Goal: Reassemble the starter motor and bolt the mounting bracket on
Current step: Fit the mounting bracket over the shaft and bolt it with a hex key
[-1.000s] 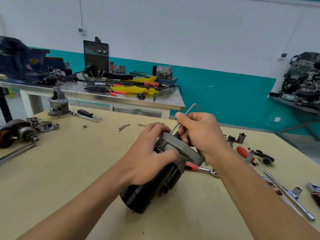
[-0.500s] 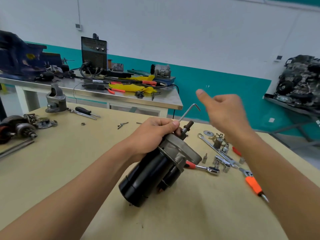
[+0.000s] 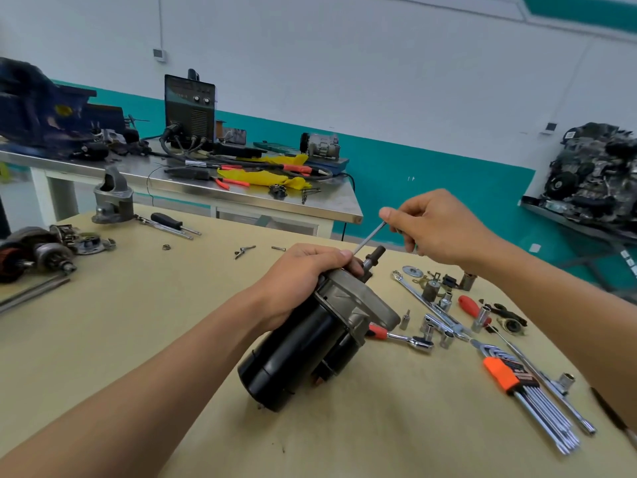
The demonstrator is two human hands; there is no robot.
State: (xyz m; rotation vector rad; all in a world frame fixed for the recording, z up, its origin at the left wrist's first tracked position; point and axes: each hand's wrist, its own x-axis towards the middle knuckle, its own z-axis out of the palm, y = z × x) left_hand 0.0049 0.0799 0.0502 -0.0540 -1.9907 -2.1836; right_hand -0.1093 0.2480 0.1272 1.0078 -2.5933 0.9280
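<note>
The black starter motor [image 3: 293, 353] stands tilted on the tan workbench [image 3: 144, 326], its grey end plate [image 3: 358, 305] and shaft [image 3: 375, 255] pointing up and away. My left hand [image 3: 303, 274] grips the motor's upper end. A thin hex key [image 3: 368, 239] rises from the plate beside my left fingers. My right hand [image 3: 431, 229] pinches the key's top end. A grey nose housing [image 3: 113, 198] stands at the bench's far left.
Sockets, a ratchet [image 3: 403, 338], a long wrench [image 3: 427, 305] and an orange-holdered hex key set [image 3: 517, 384] lie right of the motor. An armature [image 3: 31, 253] with small parts lies at the left edge. A steel table [image 3: 193, 188] with a welder [image 3: 189, 110] stands behind.
My right hand let go of the hex key and swung up, then came back and now pinches the key's top. My left hand kept holding the motor.
</note>
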